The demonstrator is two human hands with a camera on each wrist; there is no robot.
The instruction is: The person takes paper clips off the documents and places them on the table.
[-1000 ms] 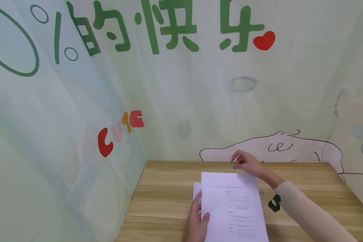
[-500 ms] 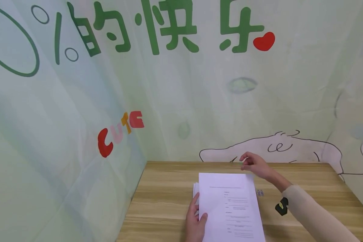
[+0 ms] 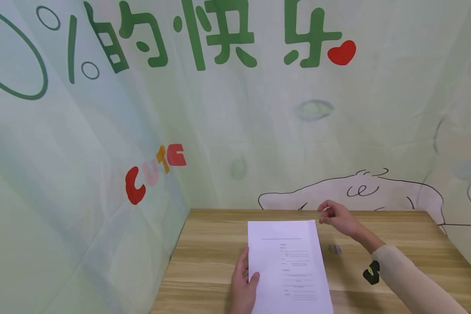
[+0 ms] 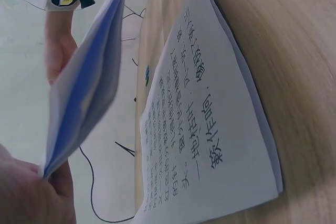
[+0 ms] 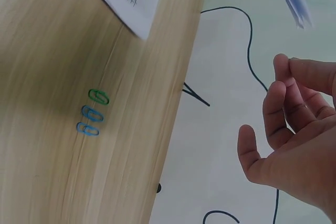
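My left hand [image 3: 244,281] holds a thin stack of printed sheets [image 3: 290,270] by its left edge, thumb on the front. Edge-on in the left wrist view, the held sheets [image 4: 89,77] are raised and tilted above the table. Beneath them lies another stack of paper [image 4: 210,103] with large Chinese text, hidden from the head view. My right hand [image 3: 339,221] hovers beyond the sheets' upper right corner, apart from them. Thumb and finger of the right hand [image 5: 299,124] are pinched together; the green clip seen there moments ago is now hidden by the fingertips.
On the wooden table [image 3: 208,244], right of the sheets, lie three paper clips: one green clip [image 5: 98,96] and two blue ones, the nearer blue clip [image 5: 87,129] beside the other. A printed cloth backdrop [image 3: 220,131] stands behind the table and at the left.
The held sheets and left hand have shifted left, covering the lower stack and exposing more of the clips on the table. My right hand has moved right, away from the sheets' top edge.
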